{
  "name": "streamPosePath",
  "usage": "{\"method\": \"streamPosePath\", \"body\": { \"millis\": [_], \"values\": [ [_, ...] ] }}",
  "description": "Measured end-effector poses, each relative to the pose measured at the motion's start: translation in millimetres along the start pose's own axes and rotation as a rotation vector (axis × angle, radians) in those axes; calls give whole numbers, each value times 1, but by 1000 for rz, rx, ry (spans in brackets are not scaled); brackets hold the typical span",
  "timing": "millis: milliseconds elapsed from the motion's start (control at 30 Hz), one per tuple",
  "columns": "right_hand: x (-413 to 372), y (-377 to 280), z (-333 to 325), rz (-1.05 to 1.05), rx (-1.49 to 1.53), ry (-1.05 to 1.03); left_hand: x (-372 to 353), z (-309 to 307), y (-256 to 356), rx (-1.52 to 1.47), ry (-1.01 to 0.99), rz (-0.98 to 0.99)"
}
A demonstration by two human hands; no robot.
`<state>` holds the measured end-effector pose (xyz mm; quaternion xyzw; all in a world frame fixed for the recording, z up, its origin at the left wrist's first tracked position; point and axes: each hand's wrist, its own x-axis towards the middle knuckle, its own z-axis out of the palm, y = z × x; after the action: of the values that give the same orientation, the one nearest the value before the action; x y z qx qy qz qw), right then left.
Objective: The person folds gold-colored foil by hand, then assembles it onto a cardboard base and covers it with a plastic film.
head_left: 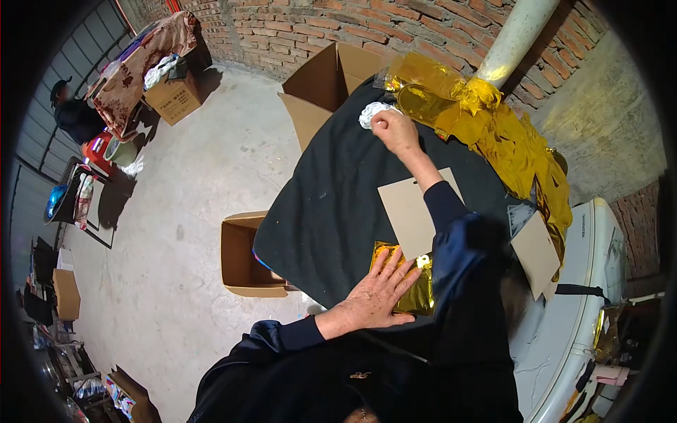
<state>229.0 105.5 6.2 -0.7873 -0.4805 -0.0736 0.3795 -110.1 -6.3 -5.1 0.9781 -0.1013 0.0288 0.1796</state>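
Observation:
My left hand (377,296) lies flat, fingers spread, on a shiny gold foil packet (425,290) at the near edge of the black-covered table (331,190). Stretched to the far side, my right hand (396,132) has its fingers curled together at the edge of a small white bundle (374,113) that looks like string. Its fingertips are partly hidden. Between my hands, under the right forearm, lies a flat piece of beige cardboard (407,215). A heap of crinkled gold foil (504,137) covers the table's far right side.
Open cardboard boxes stand beyond the table (300,113) and at its left (236,254). More cardboard pieces (536,254) rest at the right, by a white appliance-like surface (582,282). A pale pipe (518,39) leans at the brick wall. Far left, a person (74,116) is beside a cloth-covered table.

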Motion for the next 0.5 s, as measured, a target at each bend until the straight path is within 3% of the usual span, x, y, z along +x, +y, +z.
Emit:
{"method": "streamPosePath", "body": {
  "millis": [33,100,233,367,500],
  "values": [
    [-2,-7,4,44,-22,-61,1,-1,0,2,-10,0],
    [-10,-8,22,-53,-162,7,1,0,-2,-1,-23,4],
    [1,1,26,123,-88,-37,1,2,-1,9,-23,6],
    [-11,21,-30,125,478,43,-1,0,0,-21,50,14],
    [-68,-36,-146,356,542,-95,-1,-1,-1,-46,57,25]
  ]
}}
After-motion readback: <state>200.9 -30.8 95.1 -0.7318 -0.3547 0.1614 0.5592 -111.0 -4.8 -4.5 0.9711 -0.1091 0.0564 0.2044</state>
